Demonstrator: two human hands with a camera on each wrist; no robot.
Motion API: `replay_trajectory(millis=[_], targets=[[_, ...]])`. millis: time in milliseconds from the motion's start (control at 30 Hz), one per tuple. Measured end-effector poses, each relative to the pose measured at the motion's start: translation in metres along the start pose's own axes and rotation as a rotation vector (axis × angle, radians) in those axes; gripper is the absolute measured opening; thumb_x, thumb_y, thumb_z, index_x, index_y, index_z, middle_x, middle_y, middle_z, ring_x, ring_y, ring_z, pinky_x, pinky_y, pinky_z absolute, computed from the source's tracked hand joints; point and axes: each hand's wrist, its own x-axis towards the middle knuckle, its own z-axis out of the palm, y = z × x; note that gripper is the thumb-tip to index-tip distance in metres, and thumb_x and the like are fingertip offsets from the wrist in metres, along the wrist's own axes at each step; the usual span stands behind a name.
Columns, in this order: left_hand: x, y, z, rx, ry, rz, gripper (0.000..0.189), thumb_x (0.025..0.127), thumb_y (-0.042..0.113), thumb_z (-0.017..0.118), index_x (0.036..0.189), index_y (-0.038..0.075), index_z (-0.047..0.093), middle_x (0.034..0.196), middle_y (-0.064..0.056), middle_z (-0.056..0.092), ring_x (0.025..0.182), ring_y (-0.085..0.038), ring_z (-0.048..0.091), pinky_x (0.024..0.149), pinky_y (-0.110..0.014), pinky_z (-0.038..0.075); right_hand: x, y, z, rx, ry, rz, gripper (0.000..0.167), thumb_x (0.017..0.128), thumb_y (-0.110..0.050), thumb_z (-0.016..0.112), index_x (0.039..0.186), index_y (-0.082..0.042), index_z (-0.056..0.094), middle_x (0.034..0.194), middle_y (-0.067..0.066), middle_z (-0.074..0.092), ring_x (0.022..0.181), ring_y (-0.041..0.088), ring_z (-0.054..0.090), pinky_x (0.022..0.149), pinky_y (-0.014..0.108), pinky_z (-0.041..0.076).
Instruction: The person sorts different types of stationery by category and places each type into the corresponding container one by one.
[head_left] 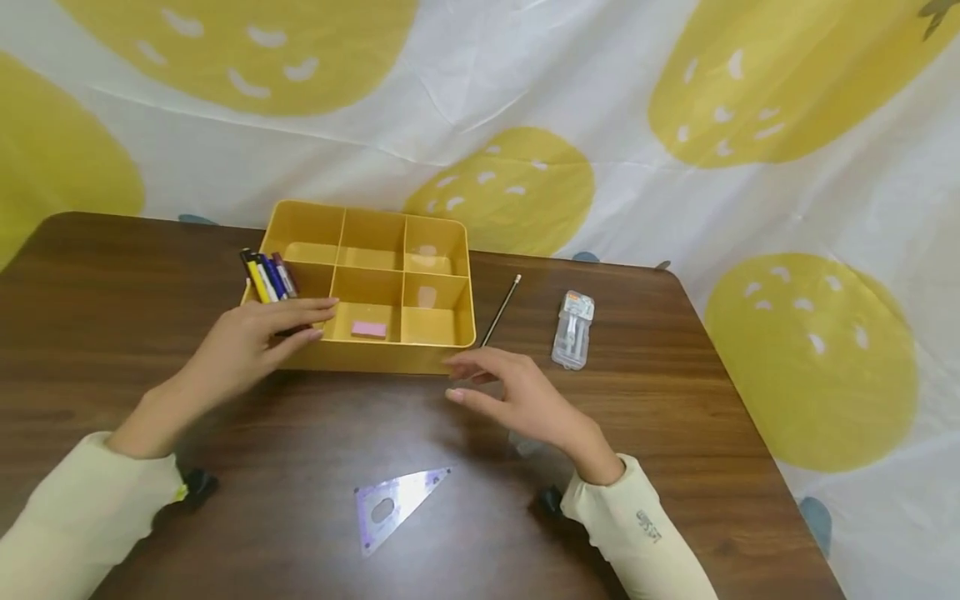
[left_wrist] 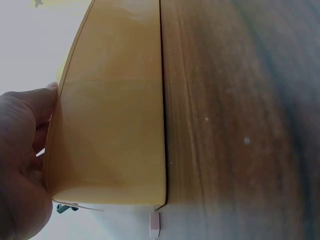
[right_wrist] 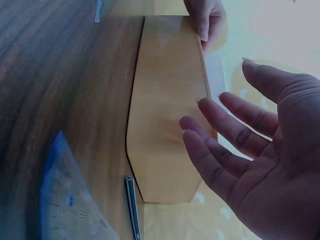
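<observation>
- Yellow organizer box (head_left: 367, 358): stands toward the rear of the counter (head_left: 675, 400), left of centre, with six compartments facing up. Its flat seating and low walls suggest a stable position.
- Left hand (head_left: 247, 333): lies over the front-left compartment, thumb at the front rim. Grip: fingers nearly straight, no firm pinch visible. This placement probably steadies the box.
- Right hand (head_left: 517, 396): hangs by the front-right corner. Grip: fingers spread and slightly bent, thumb apart, holding nothing. Contact with the front wall cannot be confirmed.
- Pens (head_left: 272, 277): stand tilted in the front-left compartment, apparently propped by its walls; the left hand partly covers them and obstructs access from the front.
- Pink eraser (head_left: 369, 330): lies flat in the front-middle compartment, confined by the dividers.
- Pencil (head_left: 501, 310): lies on the counter just beside the right wall; the right hand hides its near end in the head view.
- Clear case (head_left: 573, 332): lies farther right, apart from the box.
- Triangular ruler (head_left: 405, 497): lies flat in front, between the forearms.
- Clear item (head_left: 525, 444): partly hidden by the right wrist; type undetermined.
- Patterned cloth (head_left: 480, 75): hangs behind the counter.
</observation>
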Motion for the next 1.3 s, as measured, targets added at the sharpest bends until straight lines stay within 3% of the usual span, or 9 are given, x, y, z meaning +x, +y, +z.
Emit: replay_trajectory(millis=[333, 500, 733, 1067, 1300], targets=[[-0.007, 0.003, 0.0, 0.005, 0.0, -0.048, 0.037, 0.086, 0.009, 0.072, 0.122, 0.008, 0.067, 0.119, -0.008, 0.066, 0.09, -0.022, 0.066, 0.071, -0.043, 0.051, 0.001, -0.011, 0.017, 0.015, -0.141, -0.011, 0.04, 0.089, -0.03, 0.07, 0.122, -0.011, 0.06, 0.11, 0.002, 0.065, 0.101, 0.01, 0.059, 0.086, 0.03, 0.049], [-0.006, 0.002, -0.001, 0.01, 0.001, -0.034, 0.037, 0.085, 0.007, 0.072, 0.121, 0.008, 0.067, 0.118, -0.007, 0.066, 0.087, -0.019, 0.066, 0.069, -0.041, 0.051, 0.001, -0.016, 0.03, 0.008, -0.216, -0.035, 0.043, 0.087, -0.033, 0.071, 0.124, -0.012, 0.059, 0.11, 0.002, 0.064, 0.101, 0.013, 0.058, 0.079, 0.03, 0.051], [0.0, 0.0, -0.002, -0.008, 0.0, -0.006, 0.037, 0.085, 0.007, 0.072, 0.121, 0.006, 0.067, 0.119, -0.009, 0.065, 0.091, -0.022, 0.066, 0.071, -0.044, 0.051, 0.002, -0.019, 0.038, -0.015, -0.265, -0.041, 0.049, 0.083, -0.03, 0.077, 0.123, -0.009, 0.058, 0.105, 0.001, 0.063, 0.092, 0.012, 0.058, 0.078, 0.02, 0.048], [0.002, 0.002, 0.0, -0.015, -0.01, -0.007, 0.037, 0.085, 0.006, 0.071, 0.121, 0.006, 0.066, 0.12, -0.01, 0.065, 0.09, -0.022, 0.065, 0.071, -0.045, 0.051, -0.006, -0.03, 0.052, -0.26, -0.393, -0.093, 0.057, 0.078, -0.053, 0.072, 0.121, -0.017, 0.06, 0.105, -0.008, 0.056, 0.092, 0.004, 0.05, 0.08, 0.014, 0.04], [0.002, 0.003, -0.001, -0.005, -0.015, -0.017, 0.037, 0.086, 0.006, 0.07, 0.123, 0.008, 0.066, 0.12, -0.008, 0.065, 0.085, -0.016, 0.064, 0.069, -0.041, 0.05, -0.009, -0.038, 0.064, -0.36, -0.464, -0.121, 0.067, 0.073, -0.061, 0.071, 0.124, -0.02, 0.057, 0.116, -0.011, 0.052, 0.106, 0.005, 0.043, 0.089, 0.017, 0.038]])
